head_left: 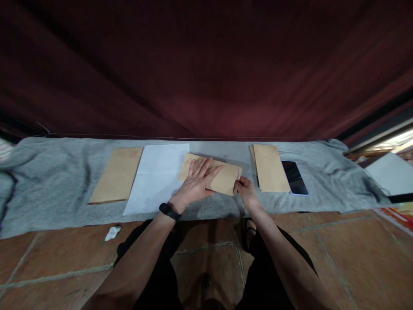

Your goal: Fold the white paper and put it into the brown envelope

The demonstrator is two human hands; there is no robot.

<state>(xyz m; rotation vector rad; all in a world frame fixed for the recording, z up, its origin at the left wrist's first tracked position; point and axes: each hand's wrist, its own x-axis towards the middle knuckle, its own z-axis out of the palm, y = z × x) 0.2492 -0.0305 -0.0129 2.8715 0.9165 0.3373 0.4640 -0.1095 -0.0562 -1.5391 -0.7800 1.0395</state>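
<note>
A brown paper envelope [222,177] lies slantwise on the grey cloth in front of me, its left end over the edge of a white paper sheet [158,176]. My left hand [198,178] rests flat on the envelope with its fingers spread. At the envelope's right end, my right hand [245,190] pinches the flap between thumb and fingers. To the right is a small stack of brown envelopes [272,168]. On the left, beyond the white sheet, lies another brown envelope or pile [118,174]; I cannot tell how many it holds.
A phone [294,177] lies beside the right stack. The grey cloth [71,172] covers a long low surface, with a dark red curtain [206,77] behind it. A crumpled tissue [112,233] is on the tiled floor [64,254]. A white board-like object [392,172] stands far right.
</note>
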